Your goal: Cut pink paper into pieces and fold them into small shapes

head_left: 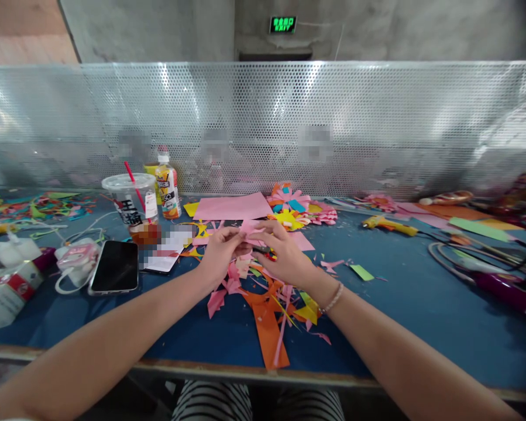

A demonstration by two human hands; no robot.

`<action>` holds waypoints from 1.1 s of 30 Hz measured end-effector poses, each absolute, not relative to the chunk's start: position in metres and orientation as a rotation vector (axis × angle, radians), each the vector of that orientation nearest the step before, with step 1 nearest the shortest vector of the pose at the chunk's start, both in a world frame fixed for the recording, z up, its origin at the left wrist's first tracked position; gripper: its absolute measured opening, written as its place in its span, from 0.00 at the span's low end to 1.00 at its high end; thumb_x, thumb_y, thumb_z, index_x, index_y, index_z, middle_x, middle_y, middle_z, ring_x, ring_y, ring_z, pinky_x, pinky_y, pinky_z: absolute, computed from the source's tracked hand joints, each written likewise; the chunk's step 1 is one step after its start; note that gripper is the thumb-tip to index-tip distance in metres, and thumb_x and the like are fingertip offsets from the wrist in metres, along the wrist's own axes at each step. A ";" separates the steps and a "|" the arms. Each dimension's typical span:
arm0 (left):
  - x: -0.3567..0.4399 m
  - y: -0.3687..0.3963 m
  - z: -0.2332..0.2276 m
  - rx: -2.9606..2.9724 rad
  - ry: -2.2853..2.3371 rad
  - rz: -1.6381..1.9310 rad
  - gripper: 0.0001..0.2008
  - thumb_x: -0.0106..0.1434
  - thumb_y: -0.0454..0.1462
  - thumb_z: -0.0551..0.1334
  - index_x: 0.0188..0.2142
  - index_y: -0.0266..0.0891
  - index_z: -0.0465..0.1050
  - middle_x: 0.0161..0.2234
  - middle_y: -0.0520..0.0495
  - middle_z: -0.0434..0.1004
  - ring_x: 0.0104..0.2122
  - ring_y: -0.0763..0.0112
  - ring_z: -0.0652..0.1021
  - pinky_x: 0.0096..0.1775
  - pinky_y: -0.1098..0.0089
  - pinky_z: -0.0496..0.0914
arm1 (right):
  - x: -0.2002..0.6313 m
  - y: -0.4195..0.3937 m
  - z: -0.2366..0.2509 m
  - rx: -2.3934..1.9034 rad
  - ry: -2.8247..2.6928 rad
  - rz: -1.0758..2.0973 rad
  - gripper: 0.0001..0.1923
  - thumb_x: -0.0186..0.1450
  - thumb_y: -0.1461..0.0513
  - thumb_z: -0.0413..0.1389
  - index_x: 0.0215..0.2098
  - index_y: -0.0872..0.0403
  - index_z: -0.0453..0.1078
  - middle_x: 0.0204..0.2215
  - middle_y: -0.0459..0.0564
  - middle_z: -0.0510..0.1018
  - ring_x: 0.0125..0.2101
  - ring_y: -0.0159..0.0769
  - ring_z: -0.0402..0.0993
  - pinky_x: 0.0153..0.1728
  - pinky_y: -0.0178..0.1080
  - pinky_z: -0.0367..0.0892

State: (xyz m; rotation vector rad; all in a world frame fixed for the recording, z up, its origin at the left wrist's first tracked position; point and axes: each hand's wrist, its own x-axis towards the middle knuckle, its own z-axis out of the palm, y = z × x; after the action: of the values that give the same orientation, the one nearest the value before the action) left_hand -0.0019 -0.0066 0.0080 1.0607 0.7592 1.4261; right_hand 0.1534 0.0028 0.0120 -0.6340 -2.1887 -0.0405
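- I have both hands up over the middle of the blue table (pixel 420 316), meeting on a small pink paper piece (pixel 248 229).
- My left hand (pixel 221 250) pinches the near-left end of that pink piece; thumb and fingertips are pressed together on it.
- My right hand (pixel 284 254) comes in from the other side, fingers (pixel 269 229) curled over the right end of the same piece, touching it.
- Under the right palm I see something small, dark with red and yellow; I cannot tell whether the hand grips it.
- So the pink piece sits between the two sets of fingertips, lifted just above the scraps (pixel 267 304) of orange, pink and yellow paper.
- Beyond the hands lies a flat pink sheet (pixel 231 207), and just right of it a pile of paper flowers (pixel 295 210).
- Containers now: a clear plastic cup (pixel 131 204) with a lid and a red straw (pixel 131 175), brown drink low in it, stands left of the hands.
- Right behind it, a small bottle (pixel 168 190) with an orange label, upright, cap on.
- A black phone (pixel 114 266) lies flat near the cup.
- A yellow glue gun (pixel 389 225) lies well off to the right.
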 end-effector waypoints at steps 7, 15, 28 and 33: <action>-0.001 -0.006 0.008 1.007 0.678 1.410 0.11 0.46 0.33 0.64 0.29 0.37 0.63 0.23 0.54 0.71 0.25 0.75 0.76 0.34 0.71 0.70 | 0.154 0.008 0.013 -0.640 -2.136 -0.109 0.09 0.61 0.65 0.49 0.40 0.52 0.67 0.38 0.52 0.70 0.42 0.37 0.66 0.45 0.44 0.64; 0.000 -0.007 0.009 1.035 0.669 1.377 0.11 0.44 0.32 0.65 0.25 0.36 0.62 0.22 0.55 0.71 0.25 0.74 0.76 0.35 0.70 0.70 | 0.156 0.004 0.018 -0.657 -2.089 -0.049 0.07 0.60 0.63 0.51 0.35 0.51 0.70 0.35 0.51 0.72 0.39 0.36 0.68 0.42 0.42 0.64; 0.000 -0.006 0.004 1.053 0.643 1.326 0.09 0.45 0.33 0.66 0.24 0.34 0.66 0.24 0.50 0.75 0.29 0.71 0.78 0.37 0.70 0.71 | 0.148 0.008 0.015 -0.907 -1.803 0.480 0.02 0.55 0.63 0.53 0.27 0.54 0.66 0.25 0.46 0.71 0.25 0.30 0.67 0.28 0.35 0.64; 0.000 -0.005 0.003 1.057 0.671 1.326 0.10 0.44 0.34 0.67 0.26 0.33 0.68 0.25 0.48 0.76 0.29 0.70 0.78 0.36 0.69 0.71 | 0.147 0.008 0.014 -0.920 -1.712 0.658 0.03 0.54 0.62 0.54 0.26 0.55 0.64 0.23 0.45 0.70 0.23 0.28 0.65 0.24 0.32 0.62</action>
State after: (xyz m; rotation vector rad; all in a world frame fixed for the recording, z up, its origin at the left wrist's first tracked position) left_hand 0.0004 -0.0054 0.0033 1.0571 0.6706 1.3258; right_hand 0.1471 0.0080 0.0135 -0.9199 -1.7115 0.6579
